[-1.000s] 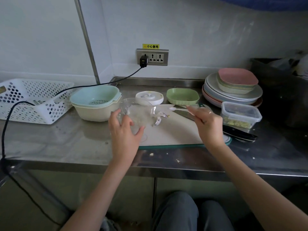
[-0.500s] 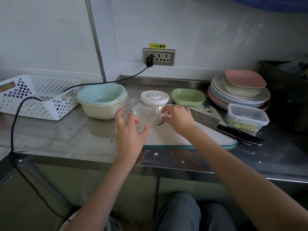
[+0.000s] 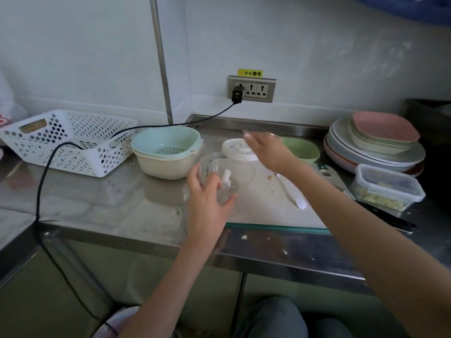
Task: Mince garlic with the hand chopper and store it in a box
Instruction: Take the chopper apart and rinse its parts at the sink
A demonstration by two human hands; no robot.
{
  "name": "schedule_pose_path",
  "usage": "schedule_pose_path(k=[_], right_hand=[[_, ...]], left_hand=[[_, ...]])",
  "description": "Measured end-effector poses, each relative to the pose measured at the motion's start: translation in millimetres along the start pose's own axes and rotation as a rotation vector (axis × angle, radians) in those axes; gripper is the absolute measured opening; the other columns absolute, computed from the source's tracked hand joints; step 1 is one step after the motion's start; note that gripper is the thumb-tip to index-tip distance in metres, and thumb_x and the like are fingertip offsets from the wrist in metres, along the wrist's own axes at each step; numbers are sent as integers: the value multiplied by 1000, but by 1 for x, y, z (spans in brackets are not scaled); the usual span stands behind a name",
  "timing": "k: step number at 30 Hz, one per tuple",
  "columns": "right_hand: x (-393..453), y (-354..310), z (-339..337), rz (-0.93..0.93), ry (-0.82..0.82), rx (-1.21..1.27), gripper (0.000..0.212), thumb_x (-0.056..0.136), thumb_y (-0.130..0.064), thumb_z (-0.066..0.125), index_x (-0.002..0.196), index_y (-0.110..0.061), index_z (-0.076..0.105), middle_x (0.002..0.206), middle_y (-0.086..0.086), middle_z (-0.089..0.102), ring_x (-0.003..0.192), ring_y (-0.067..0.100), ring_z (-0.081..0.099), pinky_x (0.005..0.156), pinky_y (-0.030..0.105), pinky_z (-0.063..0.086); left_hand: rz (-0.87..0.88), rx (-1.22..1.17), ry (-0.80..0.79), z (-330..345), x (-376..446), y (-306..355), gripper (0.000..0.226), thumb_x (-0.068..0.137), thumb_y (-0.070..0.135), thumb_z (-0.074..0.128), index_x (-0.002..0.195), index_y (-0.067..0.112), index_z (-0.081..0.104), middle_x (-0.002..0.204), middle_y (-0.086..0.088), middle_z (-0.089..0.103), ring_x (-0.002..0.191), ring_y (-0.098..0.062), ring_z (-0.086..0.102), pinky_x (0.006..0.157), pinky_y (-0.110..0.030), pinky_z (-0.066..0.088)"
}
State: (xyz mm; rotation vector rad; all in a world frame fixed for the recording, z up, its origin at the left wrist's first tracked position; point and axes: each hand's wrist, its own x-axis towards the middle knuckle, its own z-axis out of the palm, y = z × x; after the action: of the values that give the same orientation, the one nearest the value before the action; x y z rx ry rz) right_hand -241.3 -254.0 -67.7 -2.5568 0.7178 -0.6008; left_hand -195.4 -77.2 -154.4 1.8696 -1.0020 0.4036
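A kitchen: steel counter [image 3: 122, 206], stacked plates [image 3: 380, 152], colander bowl [image 3: 168, 152], cutting board [image 3: 268, 211].

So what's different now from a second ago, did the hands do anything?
The right hand let go of the white spoon, which now lies on the cutting board, put the blade piece into the clear chopper bowl, then reached back over the white chopper lid. The left hand held the bowl throughout. The storage box, knife and dishes stayed put.
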Motion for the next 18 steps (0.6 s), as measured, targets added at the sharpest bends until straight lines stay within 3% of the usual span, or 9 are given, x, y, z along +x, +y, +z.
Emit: schedule_pose_path(k=[3, 5, 7, 10, 13, 15, 18], right_hand=[[40, 26, 7, 129, 1, -42, 42, 100, -28, 39, 139, -14, 44, 130, 16, 56, 117, 35, 52, 100, 38, 40], [60, 35, 19, 159, -128, -131, 45, 100, -30, 39, 143, -18, 37, 136, 13, 51, 122, 36, 48, 101, 41, 40], [74, 37, 35, 167, -206, -201, 43, 99, -33, 41, 141, -21, 42, 138, 11, 50, 125, 34, 45, 103, 43, 39], [85, 36, 53, 193, -102, -196, 27, 96, -28, 47, 116, -19, 63, 120, 11, 62, 112, 32, 54, 97, 40, 43], [91, 32, 56, 258, 9, -143, 19, 90, -23, 60, 99, -9, 70, 100, 13, 69, 93, 31, 63, 88, 40, 50], [92, 34, 53, 286, 51, -103, 21, 85, -23, 69, 94, -4, 72, 93, 15, 70, 85, 30, 65, 83, 38, 54], [85, 38, 48, 306, 116, -66, 19, 87, -22, 66, 89, -3, 71, 88, 15, 70, 80, 30, 64, 77, 34, 52]], left_hand=[[16, 15, -4, 1, 0, -1, 35, 71, 30, 80, 87, 14, 54, 144, -11, 29, 114, -1, 29, 90, -25, 42], [7, 33, -18, 1, 1, -1, 35, 72, 35, 77, 90, 14, 56, 144, -9, 28, 119, -4, 31, 92, -26, 45], [-14, 48, -35, 0, 2, -2, 36, 74, 38, 74, 94, 15, 56, 143, -7, 27, 123, -12, 38, 92, -30, 49], [-24, 60, -43, 2, 3, -2, 34, 75, 33, 77, 92, 15, 55, 143, -8, 29, 115, 1, 27, 91, -23, 44], [-18, 67, -41, 2, 2, -1, 33, 75, 31, 78, 87, 15, 51, 143, -8, 29, 109, 11, 17, 90, -18, 37], [-19, 69, -40, 1, 2, 0, 33, 75, 30, 78, 86, 16, 50, 143, -7, 30, 108, 11, 17, 89, -17, 36], [-18, 51, -34, 1, 3, 1, 35, 74, 31, 79, 87, 15, 50, 143, -7, 31, 115, 2, 25, 88, -21, 41]])
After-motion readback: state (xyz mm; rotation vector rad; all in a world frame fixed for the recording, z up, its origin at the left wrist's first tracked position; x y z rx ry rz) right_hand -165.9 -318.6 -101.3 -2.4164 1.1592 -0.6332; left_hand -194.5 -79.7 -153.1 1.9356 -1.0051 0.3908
